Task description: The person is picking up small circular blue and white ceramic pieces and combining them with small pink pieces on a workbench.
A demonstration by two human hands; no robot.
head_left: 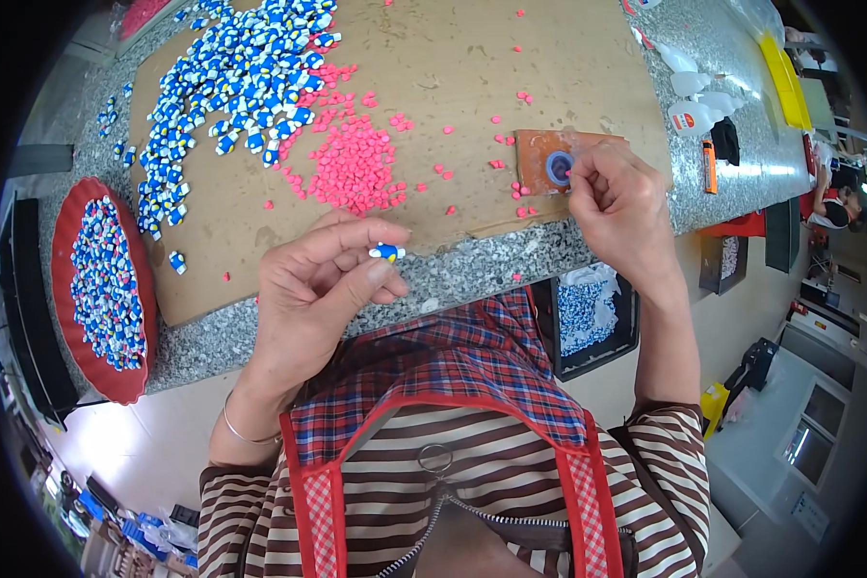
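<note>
Left hand (323,284) pinches one small blue-and-white figure (387,252) above the desk (472,275) edge; right hand (618,207) grips a tiny pink piece at the blue ring (559,169) on a brown pad (541,159). Judged step: fitting pink pieces (354,164) to figures. Next calls for fine alignment.

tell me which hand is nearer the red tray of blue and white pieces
Left. The left hand sits at the table edge, apart from the red tray but on its side. The right hand is far across, by the small brown pad.
</note>
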